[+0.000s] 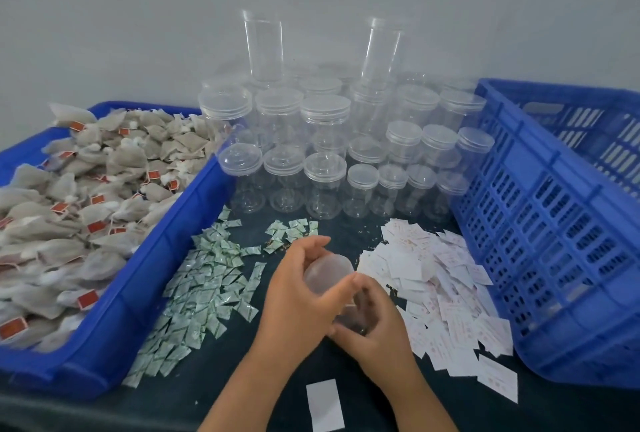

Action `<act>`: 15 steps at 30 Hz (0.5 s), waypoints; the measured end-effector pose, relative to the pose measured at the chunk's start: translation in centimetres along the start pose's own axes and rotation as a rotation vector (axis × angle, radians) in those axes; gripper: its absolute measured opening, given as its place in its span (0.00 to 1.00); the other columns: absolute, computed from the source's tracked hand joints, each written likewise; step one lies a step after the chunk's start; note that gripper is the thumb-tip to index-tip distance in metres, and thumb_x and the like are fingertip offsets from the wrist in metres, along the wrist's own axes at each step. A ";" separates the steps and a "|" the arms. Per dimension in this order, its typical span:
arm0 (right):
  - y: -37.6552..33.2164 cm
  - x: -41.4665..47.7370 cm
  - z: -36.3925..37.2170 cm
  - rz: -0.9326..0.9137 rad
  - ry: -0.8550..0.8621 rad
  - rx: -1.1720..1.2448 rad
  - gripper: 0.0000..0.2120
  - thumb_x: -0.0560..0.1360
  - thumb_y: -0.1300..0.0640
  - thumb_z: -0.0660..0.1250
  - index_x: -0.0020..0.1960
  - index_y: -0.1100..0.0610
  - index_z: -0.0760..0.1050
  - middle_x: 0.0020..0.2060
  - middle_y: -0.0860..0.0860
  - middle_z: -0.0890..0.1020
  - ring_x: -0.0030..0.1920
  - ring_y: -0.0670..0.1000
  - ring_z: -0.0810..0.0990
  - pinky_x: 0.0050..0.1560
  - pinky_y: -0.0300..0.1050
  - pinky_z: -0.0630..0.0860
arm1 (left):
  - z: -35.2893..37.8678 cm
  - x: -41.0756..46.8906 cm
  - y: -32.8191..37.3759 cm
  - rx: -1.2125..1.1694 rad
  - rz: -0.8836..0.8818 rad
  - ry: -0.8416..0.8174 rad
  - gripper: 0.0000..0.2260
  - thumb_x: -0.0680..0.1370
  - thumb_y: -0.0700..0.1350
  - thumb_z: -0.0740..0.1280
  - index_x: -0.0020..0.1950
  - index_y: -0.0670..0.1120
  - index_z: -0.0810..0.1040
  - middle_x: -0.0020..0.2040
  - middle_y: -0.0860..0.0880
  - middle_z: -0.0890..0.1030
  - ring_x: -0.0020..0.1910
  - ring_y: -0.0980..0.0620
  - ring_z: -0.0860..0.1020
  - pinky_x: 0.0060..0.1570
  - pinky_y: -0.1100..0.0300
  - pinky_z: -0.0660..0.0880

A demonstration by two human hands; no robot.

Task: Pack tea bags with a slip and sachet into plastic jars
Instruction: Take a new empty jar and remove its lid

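A lone slip (pixel 325 404) lies nearest on the dark counter (pixel 242 379). Just beyond it, both hands curl round one tilted clear jar (pixel 326 273), the left hand (pixel 298 296) at its upper end and the right hand (pixel 375 324) lower down. Sachets (pixel 207 279) lie to the left and slips (pixel 446 289) to the right, with lidded jars (pixel 325 140) stacked behind.

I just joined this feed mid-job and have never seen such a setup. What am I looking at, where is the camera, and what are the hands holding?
No machine here: a person works bare-handed, filmed by one camera on their head, looking down. The left hand and right hand together grip a clear plastic jar, tilted over the dark table. Left: a blue bin of tea bags. Beside it, green-and-white sachets. Right: white paper slips and a blue slatted crate. Behind: stacked empty lidded jars.
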State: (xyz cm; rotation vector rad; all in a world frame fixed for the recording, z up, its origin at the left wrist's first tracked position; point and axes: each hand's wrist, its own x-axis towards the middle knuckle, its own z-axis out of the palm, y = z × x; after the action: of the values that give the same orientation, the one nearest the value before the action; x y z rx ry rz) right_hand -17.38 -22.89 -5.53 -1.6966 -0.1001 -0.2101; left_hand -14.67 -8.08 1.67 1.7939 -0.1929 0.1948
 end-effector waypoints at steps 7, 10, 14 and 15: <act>0.0 0.1 0.6 0.099 -0.136 -0.100 0.38 0.65 0.41 0.87 0.70 0.36 0.72 0.59 0.46 0.85 0.54 0.52 0.87 0.52 0.57 0.86 | -2.2 1.0 0.0 0.405 0.145 -0.319 0.26 0.70 0.70 0.72 0.67 0.67 0.77 0.59 0.64 0.71 0.62 0.64 0.73 0.54 0.69 0.71; 0.0 -0.1 0.8 0.020 -0.107 -0.220 0.27 0.67 0.44 0.83 0.60 0.32 0.73 0.53 0.40 0.84 0.51 0.44 0.85 0.47 0.37 0.81 | -2.1 1.0 0.1 0.701 0.223 -0.219 0.22 0.75 0.73 0.62 0.61 0.63 0.80 0.53 0.62 0.71 0.55 0.62 0.73 0.51 0.63 0.72; -0.2 -0.2 1.2 -0.201 0.073 -0.510 0.28 0.69 0.54 0.83 0.64 0.39 0.76 0.53 0.39 0.81 0.51 0.44 0.81 0.48 0.35 0.77 | -1.2 0.4 1.2 0.928 0.046 -0.102 0.33 0.76 0.76 0.44 0.50 0.54 0.78 0.47 0.55 0.76 0.51 0.53 0.78 0.48 0.56 0.73; 0.0 -0.3 1.3 -0.286 0.127 -0.600 0.28 0.69 0.56 0.82 0.66 0.46 0.78 0.54 0.40 0.81 0.53 0.44 0.81 0.51 0.40 0.79 | -1.5 0.5 1.3 0.943 -0.039 -0.130 0.36 0.74 0.77 0.41 0.48 0.53 0.77 0.47 0.54 0.78 0.50 0.51 0.80 0.47 0.55 0.73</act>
State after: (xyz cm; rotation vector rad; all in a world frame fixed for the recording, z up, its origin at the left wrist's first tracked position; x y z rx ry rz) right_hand -17.54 -21.57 -5.70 -2.2561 -0.2005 -0.6078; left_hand -14.58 -6.96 3.39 2.7498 -0.1684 0.1492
